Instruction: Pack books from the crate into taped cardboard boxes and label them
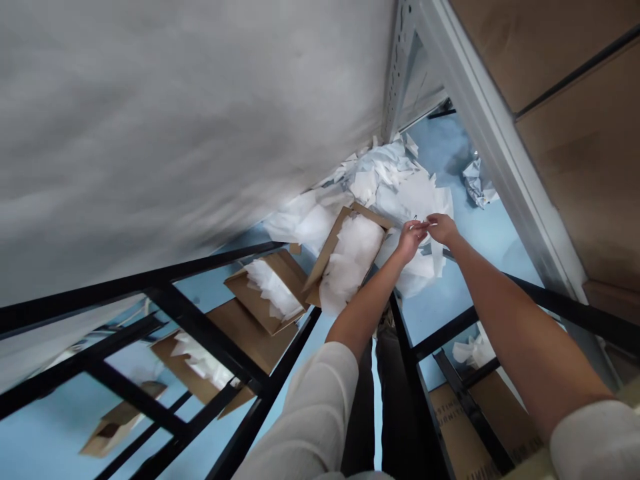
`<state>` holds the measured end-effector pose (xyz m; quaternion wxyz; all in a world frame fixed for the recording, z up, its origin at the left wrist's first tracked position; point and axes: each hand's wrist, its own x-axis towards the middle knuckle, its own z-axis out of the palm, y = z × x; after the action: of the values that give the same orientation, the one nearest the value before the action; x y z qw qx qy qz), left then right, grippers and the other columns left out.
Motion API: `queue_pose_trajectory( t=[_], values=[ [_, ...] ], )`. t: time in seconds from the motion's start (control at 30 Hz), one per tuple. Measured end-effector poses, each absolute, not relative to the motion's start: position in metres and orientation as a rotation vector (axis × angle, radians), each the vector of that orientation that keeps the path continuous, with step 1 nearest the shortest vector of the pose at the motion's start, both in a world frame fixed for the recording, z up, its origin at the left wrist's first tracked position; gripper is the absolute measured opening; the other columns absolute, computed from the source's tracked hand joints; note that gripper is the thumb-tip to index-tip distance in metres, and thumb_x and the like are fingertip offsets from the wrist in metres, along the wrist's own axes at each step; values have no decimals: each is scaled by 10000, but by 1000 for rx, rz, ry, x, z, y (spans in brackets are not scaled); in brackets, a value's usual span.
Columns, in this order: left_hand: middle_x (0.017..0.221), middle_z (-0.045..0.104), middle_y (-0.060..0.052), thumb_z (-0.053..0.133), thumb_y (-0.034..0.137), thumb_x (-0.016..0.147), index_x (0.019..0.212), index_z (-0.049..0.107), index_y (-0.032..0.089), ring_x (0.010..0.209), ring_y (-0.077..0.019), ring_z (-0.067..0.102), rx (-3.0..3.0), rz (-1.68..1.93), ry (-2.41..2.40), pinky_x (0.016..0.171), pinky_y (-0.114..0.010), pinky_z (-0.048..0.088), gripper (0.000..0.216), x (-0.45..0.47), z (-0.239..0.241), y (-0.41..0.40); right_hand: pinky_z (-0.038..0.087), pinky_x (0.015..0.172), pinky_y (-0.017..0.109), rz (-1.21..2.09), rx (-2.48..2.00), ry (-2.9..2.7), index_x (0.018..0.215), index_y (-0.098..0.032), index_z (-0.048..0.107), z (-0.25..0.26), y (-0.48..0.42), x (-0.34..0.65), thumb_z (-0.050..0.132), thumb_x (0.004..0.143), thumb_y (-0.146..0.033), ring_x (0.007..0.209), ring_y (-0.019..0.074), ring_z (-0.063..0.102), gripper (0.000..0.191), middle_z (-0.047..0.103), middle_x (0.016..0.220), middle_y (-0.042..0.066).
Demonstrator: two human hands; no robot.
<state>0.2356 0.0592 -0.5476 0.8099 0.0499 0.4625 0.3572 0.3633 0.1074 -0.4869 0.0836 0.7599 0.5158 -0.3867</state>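
My left hand (412,239) and my right hand (441,229) meet out in front of me, their fingertips touching or nearly so. The fingers of both are closed in a pinch. Whatever lies between them is too small to make out; a thin dark line shows just above the left fingers. Behind and below the hands spreads a heap of crumpled white packing paper (383,180). Left of my left hand stands an open cardboard box (325,257) filled with white wrapping sheets (355,250).
Black metal frames (200,333) stand at both sides of my legs. More open boxes (267,293) with white paper lie at left on the blue floor (515,233). A white rack post (505,153) and large cartons (585,167) rise at right, beside a grey wall (175,120) opposite.
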Motion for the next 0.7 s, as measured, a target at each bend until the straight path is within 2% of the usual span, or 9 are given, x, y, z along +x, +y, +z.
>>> queue_pose_trajectory(
  t=[0.1,0.2,0.37,0.5,0.63,0.7],
  values=[
    [1097,776,-11,741,131,789,1036,564,249,1240,-247,758,-114,888,965,1171,-486,507,326,228,-517,67,585,1053,377,-1090,2327,1544,1207,-177,809,-454,115,355,688,864,-167,1142,266,764,363,826,1206,104],
    [976,739,24,736,87,735,979,539,246,1174,-239,782,-200,952,954,1142,-468,530,352,222,-481,72,568,1015,347,-1020,2330,1578,1079,-196,820,-417,121,344,674,871,-142,1104,258,756,260,829,1143,95],
    [993,750,5,786,116,748,1010,503,254,1096,-215,785,-187,1050,1087,1078,-432,555,410,217,-425,78,551,941,346,-1019,2362,1634,971,-214,782,-360,127,323,675,852,-162,1013,255,727,169,811,1045,87],
    [909,716,34,708,108,766,929,451,252,1020,-192,789,-75,1147,1181,1035,-400,582,336,212,-384,78,546,932,342,-1125,2476,1719,889,-226,712,-315,125,309,665,817,-172,959,236,693,102,777,945,50],
    [989,759,-14,632,115,814,868,522,239,1153,-211,762,243,1210,1295,1118,-421,556,174,206,-336,72,558,948,359,-1348,2677,1740,851,-241,621,-262,118,299,611,841,-183,895,214,683,60,725,854,9],
    [1061,776,-41,622,113,847,897,597,233,1215,-212,740,415,1261,1362,1178,-421,525,132,204,-309,69,576,900,359,-1540,2781,1636,859,-251,569,-233,114,294,586,867,-202,829,200,684,53,676,794,-21]
  ],
)
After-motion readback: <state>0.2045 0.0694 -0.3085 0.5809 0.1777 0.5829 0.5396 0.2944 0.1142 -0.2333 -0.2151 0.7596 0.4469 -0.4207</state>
